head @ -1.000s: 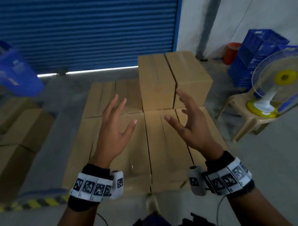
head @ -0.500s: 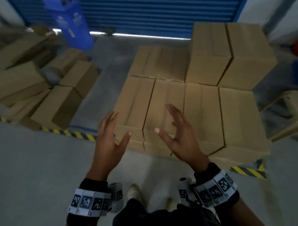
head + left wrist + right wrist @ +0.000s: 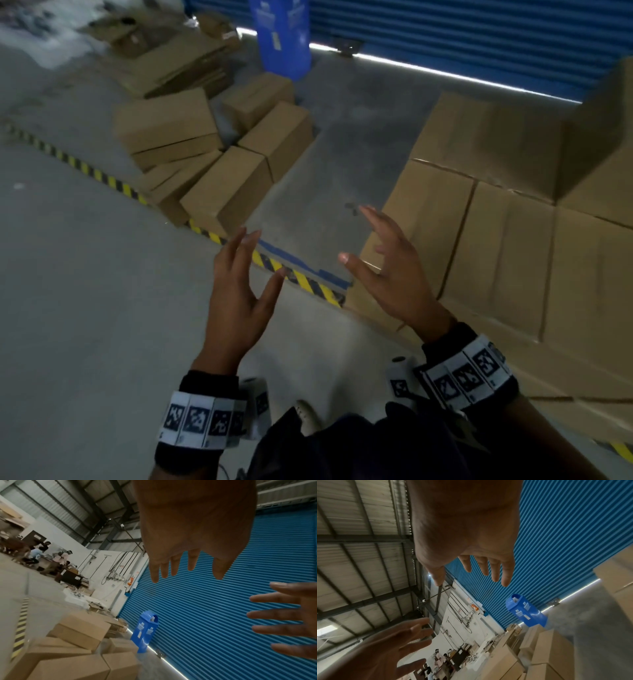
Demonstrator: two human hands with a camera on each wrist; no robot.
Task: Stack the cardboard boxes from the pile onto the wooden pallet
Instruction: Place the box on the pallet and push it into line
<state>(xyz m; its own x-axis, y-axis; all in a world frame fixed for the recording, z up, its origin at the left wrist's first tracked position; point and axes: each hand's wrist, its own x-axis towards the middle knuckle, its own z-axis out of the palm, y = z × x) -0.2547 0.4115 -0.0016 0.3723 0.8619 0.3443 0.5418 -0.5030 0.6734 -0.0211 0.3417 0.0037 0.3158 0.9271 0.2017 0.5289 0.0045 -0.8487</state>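
Observation:
Both hands are raised in front of me, palms facing each other, fingers straight and spread, holding nothing. My left hand (image 3: 239, 284) hovers over the grey floor; my right hand (image 3: 387, 270) hovers at the left edge of the stacked boxes (image 3: 507, 240), which cover the pallet on the right. The pile of loose cardboard boxes (image 3: 219, 164) lies on the floor ahead to the left, beyond the striped tape; it also shows in the left wrist view (image 3: 77, 642) and the right wrist view (image 3: 544, 649). The pallet itself is hidden under the boxes.
A blue bin (image 3: 281, 34) stands by the blue roller shutter (image 3: 479, 31). Yellow-black floor tape (image 3: 113, 181) runs diagonally between me and the pile. Flattened cardboard (image 3: 178, 65) lies behind the pile. Other people (image 3: 39, 553) sit far off at the left.
My view has swung left: the stacked boxes slid to the right edge and the loose pile came into the centre-left. Both hands stay spread and empty, now over bare floor.

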